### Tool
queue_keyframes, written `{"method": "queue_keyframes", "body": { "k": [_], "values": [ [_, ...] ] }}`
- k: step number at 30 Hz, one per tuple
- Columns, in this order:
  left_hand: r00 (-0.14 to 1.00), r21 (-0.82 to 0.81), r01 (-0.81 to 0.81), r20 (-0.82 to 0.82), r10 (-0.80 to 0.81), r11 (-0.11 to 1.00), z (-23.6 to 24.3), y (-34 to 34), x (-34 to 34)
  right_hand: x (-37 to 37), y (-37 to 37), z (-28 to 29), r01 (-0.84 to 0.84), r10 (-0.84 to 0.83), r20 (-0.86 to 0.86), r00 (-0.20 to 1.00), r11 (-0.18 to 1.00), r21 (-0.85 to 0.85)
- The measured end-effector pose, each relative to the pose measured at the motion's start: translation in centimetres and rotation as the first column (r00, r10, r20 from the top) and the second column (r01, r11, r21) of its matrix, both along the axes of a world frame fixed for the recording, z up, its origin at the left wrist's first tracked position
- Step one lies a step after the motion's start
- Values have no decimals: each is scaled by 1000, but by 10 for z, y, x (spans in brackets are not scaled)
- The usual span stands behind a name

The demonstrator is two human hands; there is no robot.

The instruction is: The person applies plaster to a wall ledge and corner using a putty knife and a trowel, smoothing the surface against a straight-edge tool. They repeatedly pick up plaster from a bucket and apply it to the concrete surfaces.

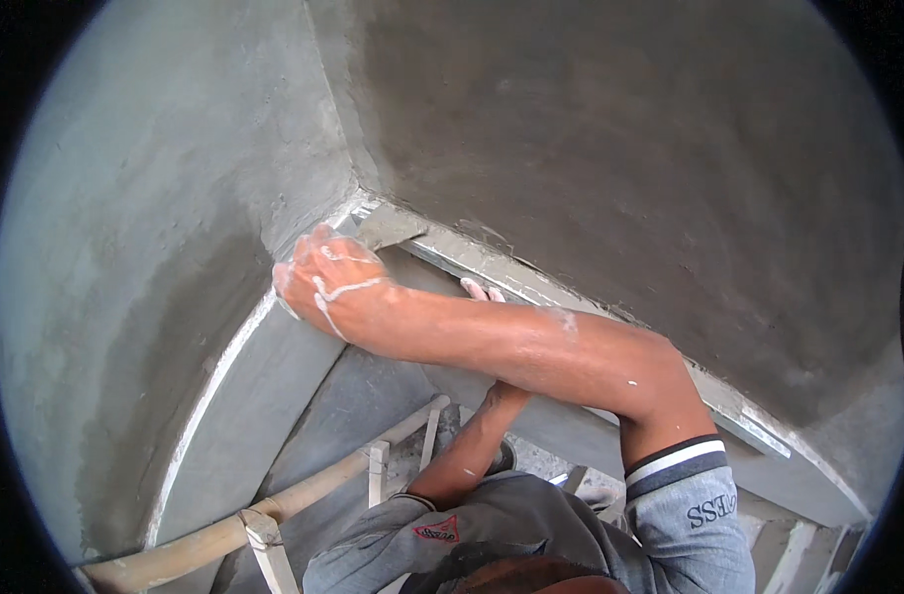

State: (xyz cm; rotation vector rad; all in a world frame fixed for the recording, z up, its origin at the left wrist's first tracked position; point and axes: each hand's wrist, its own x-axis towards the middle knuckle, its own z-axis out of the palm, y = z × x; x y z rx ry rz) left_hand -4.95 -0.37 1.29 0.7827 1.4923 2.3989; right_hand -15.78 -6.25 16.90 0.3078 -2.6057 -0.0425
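Note:
My right arm crosses over my left. My right hand (pixel 335 275), smeared with white paste, is closed in a fist at the wall corner. A grey trowel blade (pixel 393 228) shows just beyond it; the handle is hidden in the hand. The blade lies against the end of a plastered ledge. A long thin metal straightedge (pixel 764 434) runs along the ledge's edge toward the lower right. White-smeared fingertips of my left hand (pixel 484 290) rest at this straightedge; my right forearm covers the rest of that hand.
A smooth grey wall (pixel 145 129) stands left, a darker, damp-looking plastered wall (pixel 610 148) right. A white-edged curved strip (pixel 209 396) runs down the left wall. Below are a bamboo pole (pixel 323 480) and wooden posts (pixel 272 554) tied to it.

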Motion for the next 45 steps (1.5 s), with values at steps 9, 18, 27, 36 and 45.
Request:
{"method": "queue_keyframes", "body": {
  "k": [9,18,27,36,45],
  "values": [
    [1000,-7,-19,-5,19,1000,-2,-3,0,-20,-8,-6,69,-145,289,946,964,257],
    [998,12,-49,-25,49,999,-2,-3,2,42,-4,-15,109,-154,215,964,972,209],
    [773,-206,-371,-608,179,906,-25,-19,-3,111,4,-22,117,-127,199,972,991,59],
    [764,80,-187,-615,196,979,-18,9,2,98,-4,-31,153,-80,-403,912,976,154],
    [855,-47,-157,-507,112,987,-14,-7,-7,34,17,-9,26,-15,-78,997,990,138]
  ]
}}
